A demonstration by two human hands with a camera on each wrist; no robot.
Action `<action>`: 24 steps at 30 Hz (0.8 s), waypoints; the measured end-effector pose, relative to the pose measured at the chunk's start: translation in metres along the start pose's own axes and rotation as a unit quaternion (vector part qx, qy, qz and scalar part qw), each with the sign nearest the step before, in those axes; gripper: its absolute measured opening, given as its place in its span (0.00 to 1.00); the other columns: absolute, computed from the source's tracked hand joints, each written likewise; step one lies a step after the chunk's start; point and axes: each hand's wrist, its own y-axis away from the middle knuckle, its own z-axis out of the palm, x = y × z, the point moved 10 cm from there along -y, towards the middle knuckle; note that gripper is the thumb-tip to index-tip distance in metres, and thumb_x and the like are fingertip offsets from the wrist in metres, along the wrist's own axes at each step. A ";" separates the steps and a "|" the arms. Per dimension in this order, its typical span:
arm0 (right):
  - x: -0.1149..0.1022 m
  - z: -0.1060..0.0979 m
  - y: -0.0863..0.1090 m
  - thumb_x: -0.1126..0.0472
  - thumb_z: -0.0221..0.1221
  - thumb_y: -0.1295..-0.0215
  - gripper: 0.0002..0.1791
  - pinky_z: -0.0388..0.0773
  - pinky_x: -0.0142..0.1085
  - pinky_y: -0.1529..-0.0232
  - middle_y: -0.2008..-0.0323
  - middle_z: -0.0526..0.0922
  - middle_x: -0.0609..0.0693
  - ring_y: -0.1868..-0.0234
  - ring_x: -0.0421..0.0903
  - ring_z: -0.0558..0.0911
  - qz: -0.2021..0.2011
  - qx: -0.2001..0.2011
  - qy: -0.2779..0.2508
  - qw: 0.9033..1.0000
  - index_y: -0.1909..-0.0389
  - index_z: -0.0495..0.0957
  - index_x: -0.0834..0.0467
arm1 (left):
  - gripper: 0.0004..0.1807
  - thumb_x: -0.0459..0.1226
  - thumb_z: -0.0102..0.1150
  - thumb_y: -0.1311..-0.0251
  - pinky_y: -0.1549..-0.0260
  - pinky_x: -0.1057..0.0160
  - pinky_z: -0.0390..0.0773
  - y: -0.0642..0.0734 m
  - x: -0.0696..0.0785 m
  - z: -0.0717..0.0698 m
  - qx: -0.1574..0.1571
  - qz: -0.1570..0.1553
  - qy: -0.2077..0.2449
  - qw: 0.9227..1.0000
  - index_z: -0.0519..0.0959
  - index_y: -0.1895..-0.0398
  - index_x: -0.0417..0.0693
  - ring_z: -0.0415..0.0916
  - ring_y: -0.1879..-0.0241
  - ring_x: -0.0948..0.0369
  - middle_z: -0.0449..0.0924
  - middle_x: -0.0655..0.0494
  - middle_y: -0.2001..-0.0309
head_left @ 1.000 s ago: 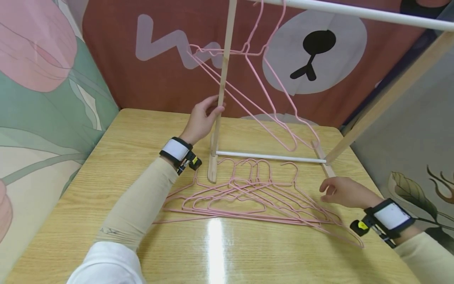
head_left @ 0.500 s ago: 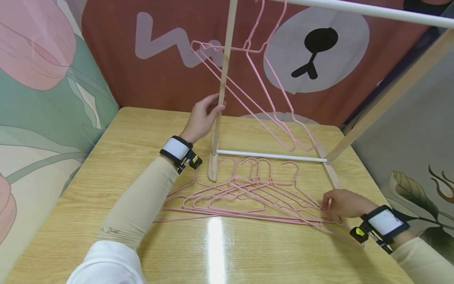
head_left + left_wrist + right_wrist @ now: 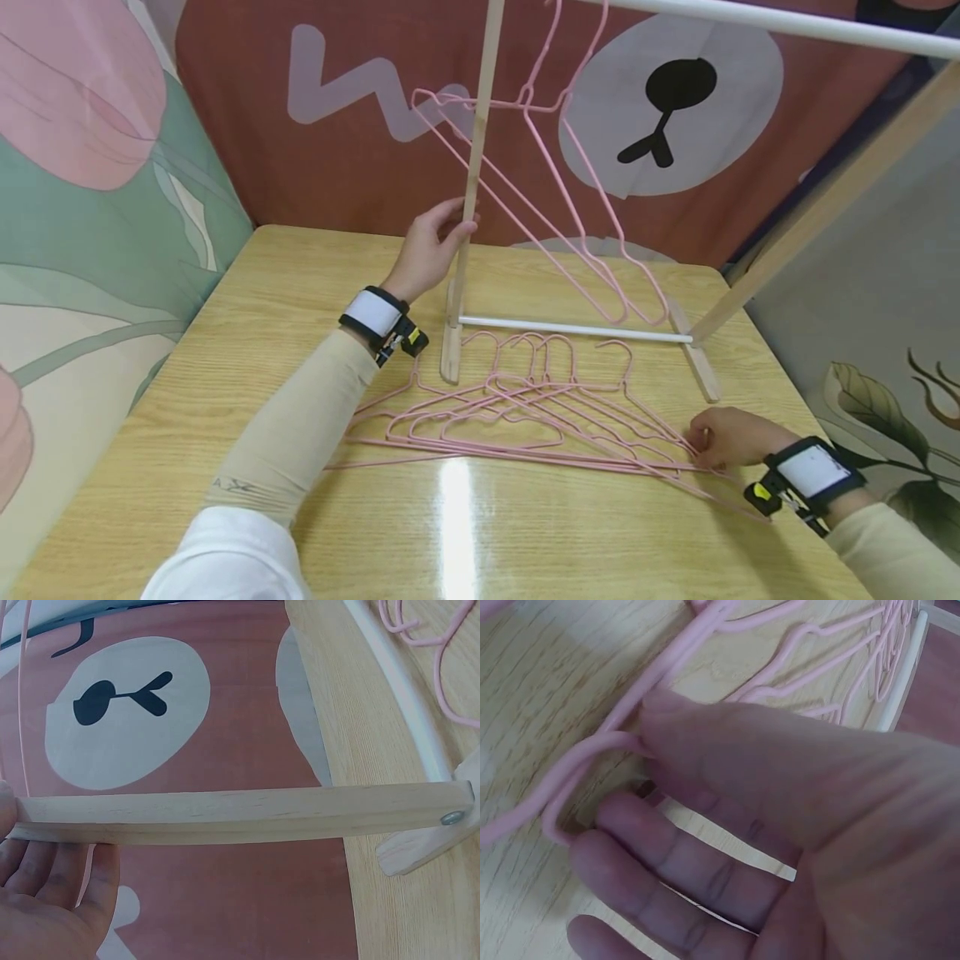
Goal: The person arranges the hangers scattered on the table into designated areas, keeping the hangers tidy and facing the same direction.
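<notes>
In the head view my left hand (image 3: 423,250) grips the left wooden post (image 3: 480,125) of a small clothes rack. The left wrist view shows fingers behind that post (image 3: 225,817), with the thumb partly cut off. My right hand (image 3: 738,435) is at the right end of several pink hangers (image 3: 525,457) lying overlapped on the table. In the right wrist view its thumb and index finger pinch a pink hanger (image 3: 547,784); the other fingers are loosely bent. Two more pink hangers (image 3: 557,177) hang from the rack's white top rod (image 3: 750,15).
A white lower rod (image 3: 573,328) joins the rack's feet behind the lying hangers. The right wooden post (image 3: 825,204) slants up at the right. Printed cloths (image 3: 337,183) stand behind and beside the wooden table (image 3: 360,533).
My right hand has come down from beside the rack's right foot to the hangers' right end and pinches one. The hung hangers sway slightly. My left hand stays on the post.
</notes>
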 end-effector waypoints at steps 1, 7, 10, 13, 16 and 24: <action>0.001 0.000 0.000 0.66 0.71 0.45 0.10 0.70 0.32 0.74 0.78 0.76 0.43 0.76 0.41 0.73 0.002 -0.002 -0.003 1.000 0.74 0.77 0.55 | 0.20 0.35 0.55 0.25 0.44 0.56 0.79 0.000 0.000 0.000 0.000 -0.001 0.001 1.000 0.74 0.34 0.37 0.80 0.45 0.50 0.82 0.42 0.45; 0.002 0.001 0.001 0.66 0.70 0.41 0.09 0.71 0.32 0.74 0.77 0.76 0.43 0.75 0.40 0.73 0.005 -0.003 -0.009 1.000 0.74 0.78 0.55 | 0.21 0.35 0.55 0.25 0.43 0.55 0.78 0.000 0.000 0.001 -0.002 -0.002 0.005 1.000 0.74 0.33 0.37 0.80 0.44 0.48 0.82 0.42 0.45; 0.001 0.002 0.001 0.65 0.69 0.39 0.09 0.71 0.31 0.75 0.78 0.76 0.43 0.76 0.40 0.74 0.000 -0.002 -0.014 1.000 0.74 0.78 0.56 | 0.21 0.35 0.55 0.25 0.43 0.56 0.78 0.000 0.001 0.002 -0.002 -0.003 0.004 1.000 0.74 0.33 0.37 0.80 0.44 0.49 0.82 0.42 0.44; -0.001 0.003 0.002 0.64 0.67 0.36 0.11 0.70 0.30 0.77 0.79 0.76 0.44 0.78 0.40 0.74 -0.006 -0.005 -0.021 1.000 0.76 0.77 0.56 | 0.21 0.35 0.55 0.25 0.43 0.56 0.79 0.000 0.001 0.002 -0.001 -0.004 0.001 1.000 0.74 0.33 0.37 0.80 0.45 0.51 0.82 0.42 0.44; -0.002 0.005 0.003 0.64 0.66 0.34 0.12 0.70 0.30 0.77 0.80 0.76 0.43 0.79 0.40 0.74 -0.009 -0.008 -0.024 1.000 0.77 0.77 0.56 | 0.20 0.34 0.55 0.25 0.44 0.56 0.79 0.000 0.001 0.002 -0.001 -0.003 0.002 1.000 0.74 0.34 0.37 0.80 0.45 0.52 0.82 0.42 0.45; -0.003 0.004 0.004 0.62 0.65 0.32 0.12 0.70 0.30 0.78 0.80 0.75 0.41 0.79 0.36 0.73 -0.046 0.006 -0.018 0.999 0.76 0.76 0.54 | 0.21 0.34 0.55 0.25 0.43 0.56 0.78 0.001 0.001 0.002 -0.004 0.000 0.002 1.000 0.74 0.33 0.37 0.80 0.45 0.52 0.82 0.42 0.45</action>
